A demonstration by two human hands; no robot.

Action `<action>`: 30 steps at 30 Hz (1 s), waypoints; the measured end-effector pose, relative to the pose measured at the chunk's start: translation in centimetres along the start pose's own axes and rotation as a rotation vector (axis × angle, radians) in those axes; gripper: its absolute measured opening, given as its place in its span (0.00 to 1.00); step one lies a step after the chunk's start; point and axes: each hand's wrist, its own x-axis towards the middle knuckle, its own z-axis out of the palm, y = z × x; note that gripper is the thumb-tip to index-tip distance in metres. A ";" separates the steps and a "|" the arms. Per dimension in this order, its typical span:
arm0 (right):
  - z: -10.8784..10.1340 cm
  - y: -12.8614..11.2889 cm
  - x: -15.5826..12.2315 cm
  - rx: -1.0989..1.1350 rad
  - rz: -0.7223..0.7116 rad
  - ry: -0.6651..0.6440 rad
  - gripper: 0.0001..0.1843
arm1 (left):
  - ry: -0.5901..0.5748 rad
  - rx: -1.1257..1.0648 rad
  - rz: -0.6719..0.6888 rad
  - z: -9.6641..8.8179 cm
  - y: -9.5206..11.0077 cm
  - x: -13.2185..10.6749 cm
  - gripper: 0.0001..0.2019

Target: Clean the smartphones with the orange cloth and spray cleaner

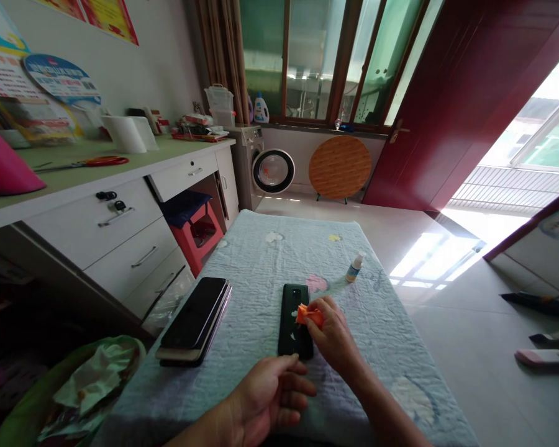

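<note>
A pale quilted cover [261,254] lay over the low counter, and here was where it all happened! Nearest, the left hand [277,397] sat just short of the dark phone [287,323], fingers loosely curled, nothing visible in them; whether its thumb touched the phone's near end, I couldn't tell. And the right hand [333,332]: pinched tight on an orange cloth [311,315], right over the dark phone, which lay back up with its camera end away. Pale marks showed on that back, smears or reflections, hard to say.

Here was the danger: with no firm hold visible, a hard rub could have skidded the phone or bunched the soft cover beneath it. Left of the phone, a stack of phones [196,320], black screen uppermost; a bumping left forearm could have slid the top one off, perhaps towards the green bin [16,416] farther left. Beyond the phone and to its right, a small bottle [354,268] stood upright; a tug on the fabric might have toppled it. Well beyond the phone, a washing machine [248,158] hung its door open, leftward of a round wooden board [340,166].
</note>
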 end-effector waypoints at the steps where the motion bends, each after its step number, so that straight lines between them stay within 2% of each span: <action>1: 0.2 0.2 -0.1 -0.001 -0.004 -0.025 0.10 | -0.012 0.052 0.017 -0.2 0.2 -0.2 0.15; 3: 0.4 0.6 -0.2 -0.009 -0.009 -0.082 0.14 | -0.016 0.238 0.136 -0.7 0.7 -0.6 0.14; 4: 0.4 0.7 -0.3 -0.017 -0.008 -0.113 0.15 | 0.001 0.368 0.253 -1.0 0.9 -0.7 0.12; 6: 0.3 0.7 -0.6 -0.034 0.000 -0.170 0.14 | 0.104 0.685 0.577 -1.7 1.4 -0.4 0.10; 7: 0.1 0.6 -0.9 -0.040 0.005 -0.197 0.13 | 0.201 0.841 0.741 -2.2 1.5 -0.1 0.11; 9: -0.4 0.2 -1.4 -0.045 0.009 -0.251 0.10 | 0.404 1.079 1.024 -3.3 1.6 1.1 0.23; 11: -0.9 -0.4 -2.0 -0.048 0.001 -0.313 0.08 | 0.502 1.286 1.141 -4.4 1.5 2.5 0.35; 13: -1.3 -0.9 -2.6 -0.054 -0.009 -0.370 0.07 | 0.539 1.437 1.174 -5.3 1.3 3.8 0.39; 16: -1.5 -0.8 -2.8 -0.077 -0.013 -0.399 0.07 | 0.554 1.540 1.177 -5.8 1.1 4.7 0.37; 21: -0.9 1.0 -0.8 -0.150 -0.072 -0.316 0.08 | 0.506 1.534 1.110 -5.4 1.3 4.0 0.35; 26: 0.1 2.0 1.4 -0.216 -0.054 -0.180 0.08 | 0.527 1.392 0.910 -3.8 2.4 3.3 0.32; 30: 1.1 1.4 1.4 -0.275 -0.008 -0.104 0.07 | 0.566 1.176 0.703 -2.2 3.9 3.2 0.23</action>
